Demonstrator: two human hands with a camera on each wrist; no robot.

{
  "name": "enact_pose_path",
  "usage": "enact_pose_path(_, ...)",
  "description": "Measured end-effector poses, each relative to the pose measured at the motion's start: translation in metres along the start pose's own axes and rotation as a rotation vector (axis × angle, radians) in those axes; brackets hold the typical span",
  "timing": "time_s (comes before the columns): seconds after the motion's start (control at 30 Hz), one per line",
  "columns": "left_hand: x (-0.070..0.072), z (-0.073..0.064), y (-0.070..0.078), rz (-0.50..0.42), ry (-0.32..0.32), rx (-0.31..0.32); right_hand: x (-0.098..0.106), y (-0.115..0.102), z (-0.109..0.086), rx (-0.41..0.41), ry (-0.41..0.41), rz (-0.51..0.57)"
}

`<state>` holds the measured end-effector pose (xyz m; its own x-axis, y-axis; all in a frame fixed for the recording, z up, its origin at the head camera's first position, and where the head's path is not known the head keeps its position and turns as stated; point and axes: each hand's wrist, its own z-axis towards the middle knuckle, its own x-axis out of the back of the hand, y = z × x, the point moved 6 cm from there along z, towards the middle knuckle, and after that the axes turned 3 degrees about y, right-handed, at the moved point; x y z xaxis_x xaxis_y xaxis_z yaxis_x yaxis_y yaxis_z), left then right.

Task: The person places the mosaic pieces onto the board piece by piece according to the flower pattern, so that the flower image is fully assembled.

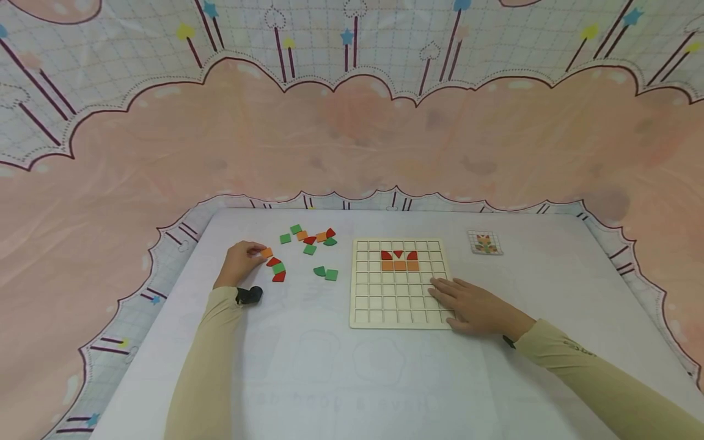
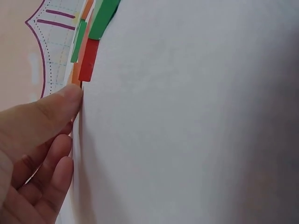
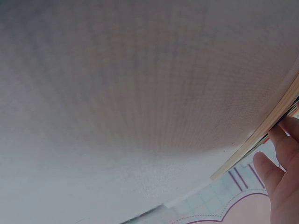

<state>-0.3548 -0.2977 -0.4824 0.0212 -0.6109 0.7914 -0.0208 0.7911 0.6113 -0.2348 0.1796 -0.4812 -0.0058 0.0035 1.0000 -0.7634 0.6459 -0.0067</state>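
Note:
At the left of the table, my left hand (image 1: 239, 263) has its thumb and fingertips on an orange square tile (image 1: 266, 252), pinching its edge. In the left wrist view the thumb covers part of that tile (image 2: 75, 74). Close by lie red quarter-round tiles (image 1: 278, 277) and a green square tile (image 1: 278, 267). My right hand (image 1: 480, 308) rests with extended fingers on the right edge of a pale wooden grid board (image 1: 396, 316). Set in the board's upper cells are a row of orange squares (image 1: 399, 266), with red pieces (image 1: 387, 255) above them.
More loose green, orange and red tiles (image 1: 310, 250) lie between my left hand and the board. A small card (image 1: 485, 242) with a flower pattern on a grid lies at the back right. White cloth (image 1: 308, 379) covers the table; a patterned peach cloth (image 1: 330, 146) hangs behind.

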Motion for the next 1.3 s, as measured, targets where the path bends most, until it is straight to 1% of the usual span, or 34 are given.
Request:
enact_pose_path(0.1,0.002,0.0,0.0,-0.003,0.027,-0.021,0.0,0.0,0.0,0.009,0.018,-0.006)
enact_pose_path(0.2,0.003,0.0,-0.001,-0.013,0.042,-0.015,0.0,0.0,0.0,0.009,0.024,-0.01)
enact_pose_path(0.37,0.003,-0.001,-0.003,-0.053,0.035,0.018,0.0,0.0,0.0,-0.005,0.0,-0.002)
enact_pose_path(0.53,0.0,-0.002,0.002,-0.106,0.013,0.035,0.0,-0.001,0.0,-0.007,-0.014,-0.01)
enact_pose_path(0.63,-0.001,-0.004,0.011,-0.129,-0.005,0.037,0.001,-0.001,0.0,0.005,0.0,-0.018)
enact_pose_path(0.73,-0.002,-0.003,0.023,-0.136,-0.018,0.018,0.002,-0.001,0.0,0.013,0.016,-0.015)
enact_pose_path(0.87,-0.01,0.0,0.039,-0.158,-0.036,-0.007,0.002,0.0,0.0,0.007,0.014,-0.01)
enact_pose_path(1.03,-0.028,0.002,0.06,-0.197,-0.073,-0.051,-0.001,0.001,0.0,0.0,-0.01,-0.012)
enact_pose_path(1.1,-0.035,0.001,0.07,-0.206,-0.085,-0.079,-0.001,0.001,0.0,0.0,-0.012,-0.013)
enact_pose_path(1.2,-0.045,-0.001,0.089,-0.234,-0.097,-0.101,0.0,0.0,0.0,0.006,0.005,-0.014)
enact_pose_path(1.27,-0.052,-0.003,0.103,-0.236,-0.105,-0.13,0.002,-0.001,0.0,0.015,0.024,-0.014)
enact_pose_path(1.3,-0.057,-0.004,0.109,-0.244,-0.11,-0.131,0.003,-0.001,0.0,0.02,0.033,-0.012)
